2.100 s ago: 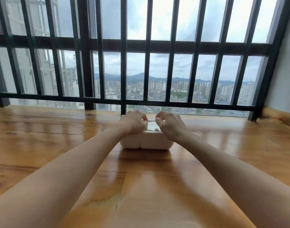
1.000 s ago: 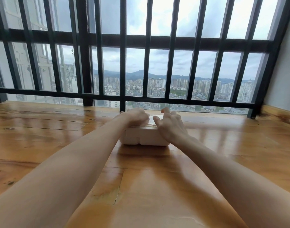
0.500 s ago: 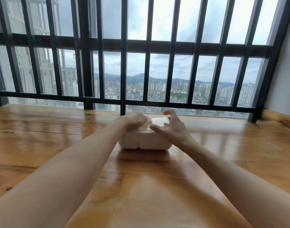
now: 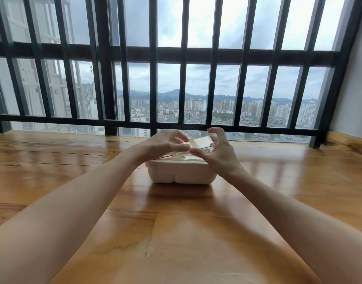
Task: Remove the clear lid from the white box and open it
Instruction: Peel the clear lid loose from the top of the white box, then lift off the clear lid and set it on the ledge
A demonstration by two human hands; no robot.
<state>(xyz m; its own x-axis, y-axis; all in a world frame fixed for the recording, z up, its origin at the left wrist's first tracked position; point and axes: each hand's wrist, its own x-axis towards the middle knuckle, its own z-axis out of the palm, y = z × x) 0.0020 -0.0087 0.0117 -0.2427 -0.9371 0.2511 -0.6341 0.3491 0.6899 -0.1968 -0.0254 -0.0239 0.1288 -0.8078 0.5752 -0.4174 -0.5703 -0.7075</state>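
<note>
The white box [image 4: 182, 173] sits on the wooden floor [image 4: 73, 171], its clear lid [image 4: 200, 142] tilted up off the rim. My left hand [image 4: 165, 143] pinches the lid's left end, hiding it; my right hand [image 4: 219, 154] has its grip clamped round the right end. I cannot see inside the box.

- White box [image 4: 182, 174]: one.
- Clear lid [image 4: 201, 142]: one.
- Hands: two, the left hand [image 4: 163, 144] and the right hand [image 4: 219, 154], both at the lid.
- Bare forearms: two, one behind each hand.
- Wooden floor [image 4: 196, 242]: one surface of several planks; their exact number cannot be told.
- Dark window grille [image 4: 153, 78]: one, with two horizontal rails crossing many upright bars.
- Pale wall [image 4: 358, 89]: one, at the right edge.
</note>
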